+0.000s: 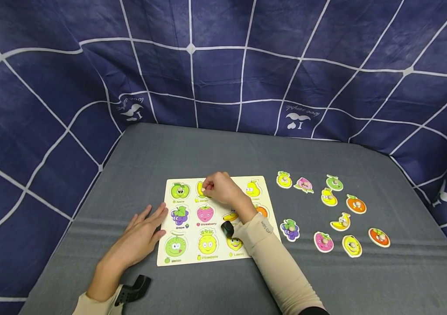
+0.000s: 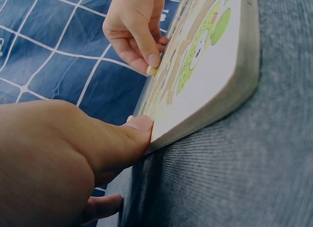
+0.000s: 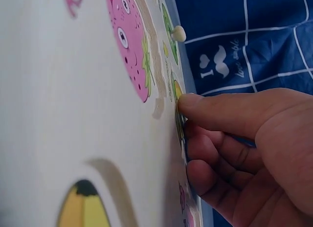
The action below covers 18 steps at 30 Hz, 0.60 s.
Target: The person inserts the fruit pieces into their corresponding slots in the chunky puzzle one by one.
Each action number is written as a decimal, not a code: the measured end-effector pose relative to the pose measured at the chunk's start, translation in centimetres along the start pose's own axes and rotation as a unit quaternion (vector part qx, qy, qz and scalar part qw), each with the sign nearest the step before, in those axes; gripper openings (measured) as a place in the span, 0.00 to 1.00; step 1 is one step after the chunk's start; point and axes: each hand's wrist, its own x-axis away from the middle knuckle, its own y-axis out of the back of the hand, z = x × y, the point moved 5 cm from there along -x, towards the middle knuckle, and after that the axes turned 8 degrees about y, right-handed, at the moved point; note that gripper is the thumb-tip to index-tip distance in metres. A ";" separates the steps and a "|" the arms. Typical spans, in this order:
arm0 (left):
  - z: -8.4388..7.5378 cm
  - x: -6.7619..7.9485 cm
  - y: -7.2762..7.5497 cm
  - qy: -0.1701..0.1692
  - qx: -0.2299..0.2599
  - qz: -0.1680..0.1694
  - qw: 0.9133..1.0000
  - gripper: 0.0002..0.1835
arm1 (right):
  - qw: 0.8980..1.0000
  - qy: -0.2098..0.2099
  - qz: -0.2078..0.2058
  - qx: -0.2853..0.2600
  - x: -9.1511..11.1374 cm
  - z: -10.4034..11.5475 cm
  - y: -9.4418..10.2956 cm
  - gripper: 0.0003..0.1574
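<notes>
A cream fruit puzzle board (image 1: pixel 192 258) lies on the grey table, with printed fruit pictures in its recesses. Over its top middle recess my right hand (image 1: pixel 221 188) pinches the knob of a yellow fruit puzzle piece (image 1: pixel 200 189), which the fingers partly hide. In the left wrist view the pale knob (image 2: pixel 151 70) shows at the fingertips. My left hand (image 1: pixel 141 238) rests by the board's left edge with fingers loosely extended, its thumb (image 2: pixel 139 123) touching the corner. A green apple piece (image 1: pixel 180 190) with a knob sits in the top left recess.
Loose knobbed fruit pieces are scattered right of the board, among them a pineapple (image 1: pixel 284 180), grapes (image 1: pixel 290 230), a strawberry (image 1: pixel 323 242), a lemon (image 1: pixel 351 246) and a banana (image 1: pixel 340 222). A blue curtain with white lines (image 1: pixel 223 74) hangs behind the table.
</notes>
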 end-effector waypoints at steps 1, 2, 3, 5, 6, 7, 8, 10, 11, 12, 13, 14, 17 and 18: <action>0.0 0.0 0.0 0.000 0.000 0.000 1.000 0.30 | 1.000 0.000 0.000 0.001 0.0 0.0 0.0 0.03; -0.1 0.0 0.0 0.000 0.000 0.000 1.000 0.30 | 1.000 -0.001 0.000 0.001 0.1 0.0 0.1 0.03; -0.1 0.0 0.0 0.000 -0.001 0.000 1.000 0.30 | 1.000 -0.002 0.000 -0.001 0.1 0.0 0.1 0.03; -0.1 0.0 0.0 0.001 0.000 0.002 1.000 0.30 | 1.000 -0.003 0.000 -0.002 0.2 0.1 0.1 0.03; -0.1 0.0 0.0 0.001 0.000 0.002 1.000 0.30 | 1.000 -0.004 -0.001 -0.003 0.2 0.1 0.2 0.03; -0.1 0.0 0.0 0.001 0.000 0.002 1.000 0.30 | 1.000 -0.005 -0.001 -0.004 0.3 0.1 0.2 0.03; -0.1 0.0 0.0 0.001 0.000 0.002 1.000 0.30 | 1.000 -0.006 -0.002 -0.005 0.4 0.1 0.3 0.03; -0.1 0.0 0.0 0.001 0.000 0.001 1.000 0.30 | 1.000 -0.006 -0.004 -0.005 0.5 0.1 0.4 0.03; -0.1 0.0 0.0 0.000 0.000 0.001 1.000 0.30 | 1.000 -0.005 -0.005 -0.005 0.6 0.1 0.4 0.03; -0.1 0.0 0.0 0.000 -0.001 0.000 1.000 0.30 | 1.000 -0.005 -0.006 -0.006 0.7 0.0 0.5 0.03; -0.1 0.0 0.0 -0.001 -0.001 0.000 1.000 0.30 | 1.000 -0.006 -0.007 -0.007 0.7 0.0 0.5 0.03; -0.1 0.0 -0.1 -0.002 -0.001 0.000 1.000 0.30 | 1.000 -0.007 -0.009 -0.009 0.8 0.0 0.6 0.03; -0.1 0.0 -0.1 -0.003 -0.001 0.001 1.000 0.30 | 1.000 -0.013 -0.014 -0.019 1.1 -0.2 0.8 0.04; -0.1 0.0 -0.1 -0.003 -0.001 0.001 1.000 0.30 | 0.999 -0.016 -0.017 -0.022 1.2 -0.3 0.9 0.04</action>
